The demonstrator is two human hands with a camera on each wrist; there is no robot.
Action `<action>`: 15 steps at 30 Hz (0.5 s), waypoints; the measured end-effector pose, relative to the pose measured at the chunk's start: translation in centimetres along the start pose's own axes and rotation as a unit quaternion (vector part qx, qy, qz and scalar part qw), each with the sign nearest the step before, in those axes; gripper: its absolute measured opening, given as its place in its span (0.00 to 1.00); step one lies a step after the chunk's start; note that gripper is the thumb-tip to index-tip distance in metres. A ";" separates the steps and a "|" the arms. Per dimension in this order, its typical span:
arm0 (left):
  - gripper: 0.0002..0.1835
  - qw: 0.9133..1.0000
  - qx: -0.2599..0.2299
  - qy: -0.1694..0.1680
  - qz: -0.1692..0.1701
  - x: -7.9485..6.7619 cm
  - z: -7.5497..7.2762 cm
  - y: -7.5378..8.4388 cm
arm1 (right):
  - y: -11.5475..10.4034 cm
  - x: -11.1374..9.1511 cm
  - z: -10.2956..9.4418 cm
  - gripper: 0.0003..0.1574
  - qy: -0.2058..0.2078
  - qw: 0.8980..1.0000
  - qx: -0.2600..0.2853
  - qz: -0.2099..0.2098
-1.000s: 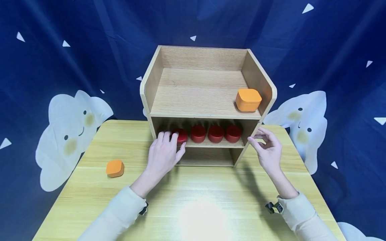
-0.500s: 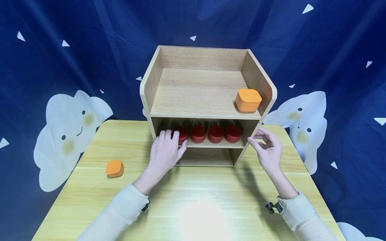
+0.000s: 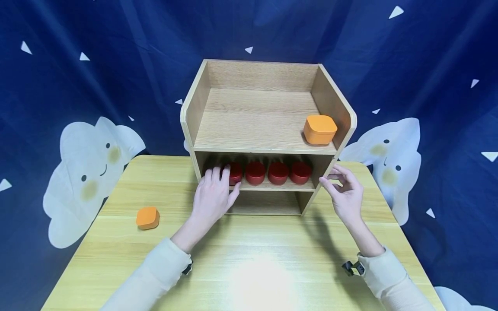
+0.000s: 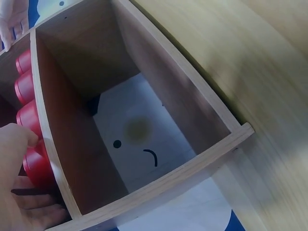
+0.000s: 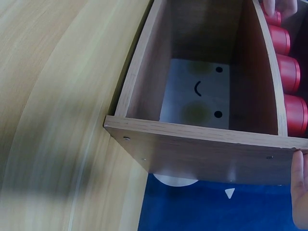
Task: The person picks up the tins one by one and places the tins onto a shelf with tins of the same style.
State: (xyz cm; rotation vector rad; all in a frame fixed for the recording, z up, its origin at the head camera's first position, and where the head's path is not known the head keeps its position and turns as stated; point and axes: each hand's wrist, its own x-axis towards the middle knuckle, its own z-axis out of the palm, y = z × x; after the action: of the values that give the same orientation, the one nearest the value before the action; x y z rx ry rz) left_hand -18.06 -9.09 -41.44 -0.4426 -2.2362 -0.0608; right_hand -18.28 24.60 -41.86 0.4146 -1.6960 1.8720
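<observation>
A two-tier wooden shelf (image 3: 256,116) stands on the table. Several round red tins form a row on its middle level. My left hand (image 3: 212,192) reaches in at the left end and holds the leftmost red tin (image 4: 37,166), thumb on one side and fingers on the other; the fingertips are partly hidden in the head view. My right hand (image 3: 346,190) is at the shelf's right side panel, its thumb tip touching the front edge. In the right wrist view a straight finger (image 5: 298,166) rests against that panel. Nothing is in the right hand.
One orange lidded box (image 3: 320,129) sits at the right of the top level. Another orange piece (image 3: 148,217), flatter, lies on the table (image 3: 249,246) to the left. Behind the shelf hangs a blue curtain (image 3: 272,26) with clouds and triangles.
My left hand has shifted slightly to the right, and the leftmost red tin now sits upright in line with the others. The right hand has stayed put.
</observation>
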 end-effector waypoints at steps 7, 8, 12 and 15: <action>0.33 1.000 -0.013 0.002 0.020 -0.6 -0.9 -0.3 | -0.1 0.0 0.0 0.28 0.002 1.000 -0.007 0.001; 0.33 1.000 -0.016 0.005 0.025 -0.7 -1.0 -0.4 | -0.1 0.0 0.0 0.28 0.002 1.000 -0.008 0.001; 0.34 0.998 -0.035 0.022 0.041 -1.0 -1.4 -0.6 | -0.1 0.0 0.0 0.28 0.002 1.000 -0.011 0.001; 0.34 0.997 -0.049 0.043 0.051 -1.3 -1.6 -0.7 | -0.2 -0.1 0.0 0.28 0.003 1.000 -0.009 0.002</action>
State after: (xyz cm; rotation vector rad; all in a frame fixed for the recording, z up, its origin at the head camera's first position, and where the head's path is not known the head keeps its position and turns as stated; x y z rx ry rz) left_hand -16.36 -10.37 -41.32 -0.5960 -2.1298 -0.1351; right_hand -18.14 24.55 -41.75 0.3980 -1.7088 1.8578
